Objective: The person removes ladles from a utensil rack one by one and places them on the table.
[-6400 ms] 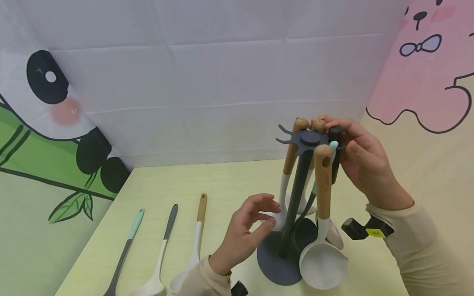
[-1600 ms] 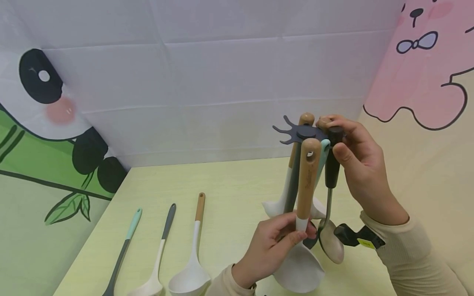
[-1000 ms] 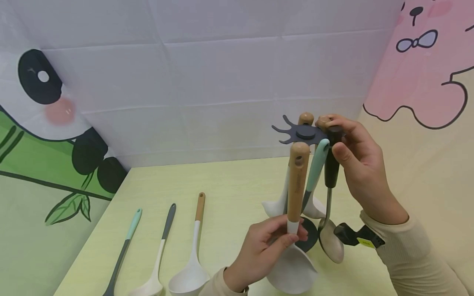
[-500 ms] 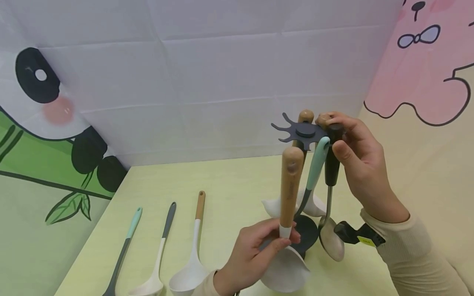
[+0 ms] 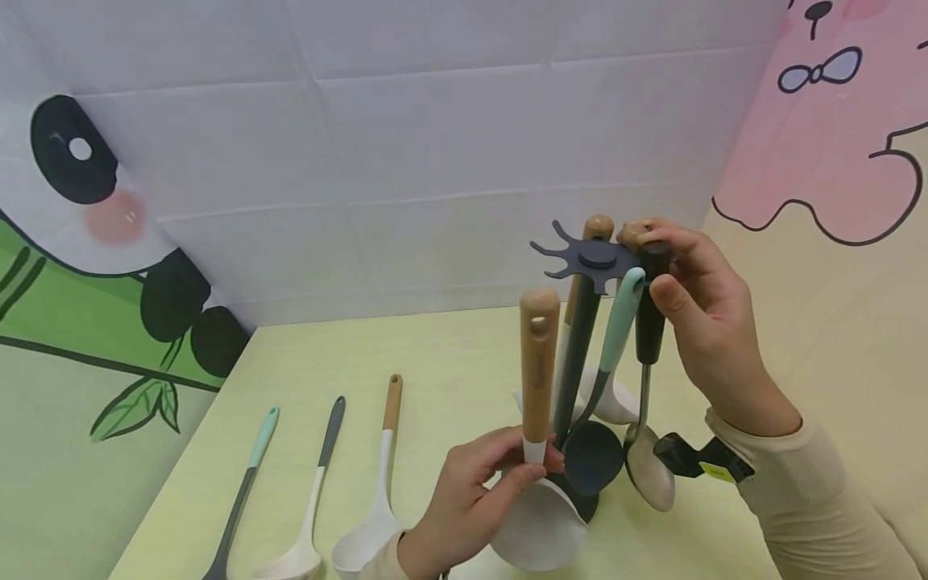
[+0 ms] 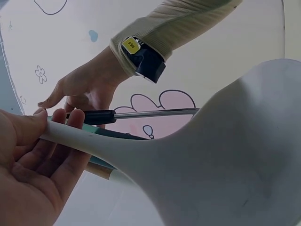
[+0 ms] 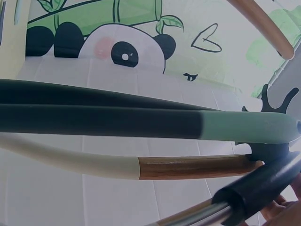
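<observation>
My left hand pinches the white neck of a ladle with a wooden handle. The ladle stands upright, apart from the dark utensil rack and left of its hooks; its bowl fills much of the left wrist view. My right hand grips the rack's top from the right, thumb against the black handle of a metal spoon and fingers by a wooden handle top. A dark ladle with a turquoise handle hangs beside the spoon. My right fingertips are partly hidden.
On the table at the left lie a turquoise-handled utensil, a grey-handled white utensil and another wooden-handled white ladle. More white utensils hang behind the rack's pole. Bare hooks point left from its top.
My left hand, at first holding nothing, has taken the wooden-handled ladle from the rack's front and carried it left. The turquoise-handled ladle behind it has come into view. My right hand stays at the rack's top.
</observation>
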